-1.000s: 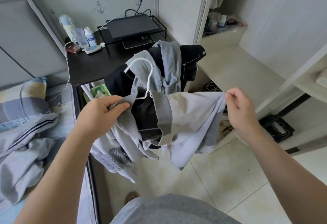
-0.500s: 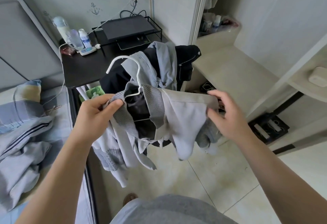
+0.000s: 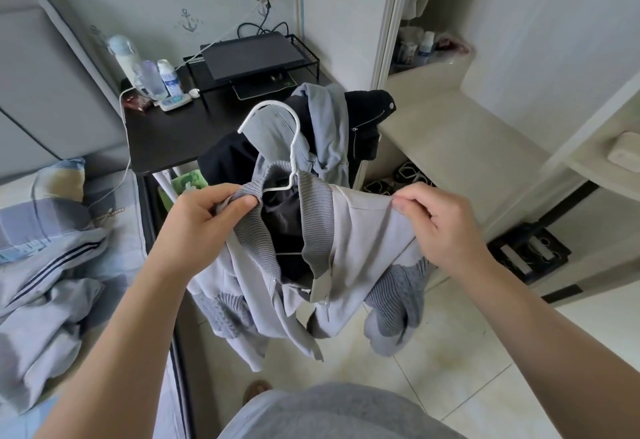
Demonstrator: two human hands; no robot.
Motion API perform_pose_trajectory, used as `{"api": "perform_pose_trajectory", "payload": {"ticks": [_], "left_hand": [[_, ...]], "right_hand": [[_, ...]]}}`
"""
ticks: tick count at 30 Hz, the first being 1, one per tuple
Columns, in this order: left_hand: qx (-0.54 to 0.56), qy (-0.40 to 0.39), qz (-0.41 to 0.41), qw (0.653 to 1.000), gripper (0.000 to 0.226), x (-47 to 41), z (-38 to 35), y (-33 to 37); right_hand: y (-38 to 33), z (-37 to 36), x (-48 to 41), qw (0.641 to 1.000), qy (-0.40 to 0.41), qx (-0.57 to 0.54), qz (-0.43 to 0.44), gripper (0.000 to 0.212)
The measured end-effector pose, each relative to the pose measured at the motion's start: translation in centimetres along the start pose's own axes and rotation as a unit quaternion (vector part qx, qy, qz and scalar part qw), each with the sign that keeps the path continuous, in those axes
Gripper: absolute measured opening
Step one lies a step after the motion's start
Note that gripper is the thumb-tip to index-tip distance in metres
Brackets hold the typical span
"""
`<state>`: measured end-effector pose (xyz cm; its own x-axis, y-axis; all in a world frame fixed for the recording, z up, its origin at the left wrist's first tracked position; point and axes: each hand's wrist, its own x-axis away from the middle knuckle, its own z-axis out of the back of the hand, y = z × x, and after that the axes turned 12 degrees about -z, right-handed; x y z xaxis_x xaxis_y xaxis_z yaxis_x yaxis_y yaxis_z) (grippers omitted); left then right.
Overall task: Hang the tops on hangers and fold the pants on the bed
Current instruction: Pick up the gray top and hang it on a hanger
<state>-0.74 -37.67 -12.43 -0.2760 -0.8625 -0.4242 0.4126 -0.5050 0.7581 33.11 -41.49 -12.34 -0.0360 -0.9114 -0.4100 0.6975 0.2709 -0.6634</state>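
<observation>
A light grey jacket (image 3: 360, 241) with a ribbed grey collar hangs in front of me on a white hanger (image 3: 292, 147), whose hook sticks up above the collar. My left hand (image 3: 204, 223) grips the jacket's left shoulder by the collar. My right hand (image 3: 440, 227) pinches the right shoulder seam. The sleeves dangle below. Behind the jacket, a grey hooded top (image 3: 329, 126) and black clothes (image 3: 367, 119) are heaped on a chair. Grey pants with dark stripes (image 3: 45, 275) lie crumpled on the bed (image 3: 114, 203) at the left.
A black desk (image 3: 166, 137) with bottles, a power strip and a laptop stand sits behind the heap. An open wardrobe with pale shelves (image 3: 460, 147) is at the right. Tiled floor (image 3: 460, 369) lies below. A striped pillow (image 3: 45, 206) rests on the bed.
My right hand moved from the jacket's side up to its right shoulder and pinched the seam. The jacket now sits more squarely on the hanger. My left hand kept its grip.
</observation>
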Motion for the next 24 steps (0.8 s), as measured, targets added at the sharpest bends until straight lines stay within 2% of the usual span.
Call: {"api": "perform_pose_trajectory", "payload": {"ticks": [5,6,8,9,12,15,18,20,22,24], "left_hand": [[0.006,-0.034,-0.034,0.999,0.045,-0.1,-0.1,0.9],[0.014,-0.035,-0.037,0.999,0.048,-0.2,-0.1,1.0],[0.033,-0.037,-0.029,0.998,0.05,-0.4,0.0,1.2],[0.036,-0.04,-0.02,0.998,0.048,-0.4,0.0,1.3],[0.032,-0.052,0.003,0.998,0.031,-0.5,-0.3,2.2],[0.041,-0.097,-0.001,0.994,0.029,-0.6,-1.7,3.2],[-0.002,-0.106,-0.008,0.994,0.025,-0.7,-2.9,3.8],[-0.011,-0.093,-0.014,0.996,0.02,-0.6,-3.0,3.8],[-0.065,-0.082,-0.031,0.994,0.031,-0.1,-2.5,3.0],[-0.116,-0.069,-0.002,0.991,0.048,0.9,-1.8,1.4]], "right_hand": [[-0.6,0.6,-1.9,0.997,0.052,-0.023,-0.044,0.015],[-0.5,0.6,-2.4,0.997,0.025,0.007,-0.079,0.015],[-0.2,0.5,-3.2,0.976,-0.09,0.096,-0.171,0.019],[-0.3,0.5,-3.3,0.967,-0.132,0.104,-0.192,0.022],[-2.0,0.6,-2.9,0.968,-0.201,-0.022,-0.146,0.033],[-3.9,-1.4,-1.4,0.953,-0.277,-0.065,-0.101,0.023],[-4.6,-3.0,-1.0,0.967,-0.225,-0.084,-0.087,0.037],[-4.4,-2.7,-1.4,0.969,-0.205,-0.105,-0.089,0.038],[-3.9,-1.8,-1.9,0.969,-0.182,-0.132,-0.1,0.036],[-3.1,-0.8,-2.4,0.968,-0.147,-0.165,-0.122,0.037]]}}
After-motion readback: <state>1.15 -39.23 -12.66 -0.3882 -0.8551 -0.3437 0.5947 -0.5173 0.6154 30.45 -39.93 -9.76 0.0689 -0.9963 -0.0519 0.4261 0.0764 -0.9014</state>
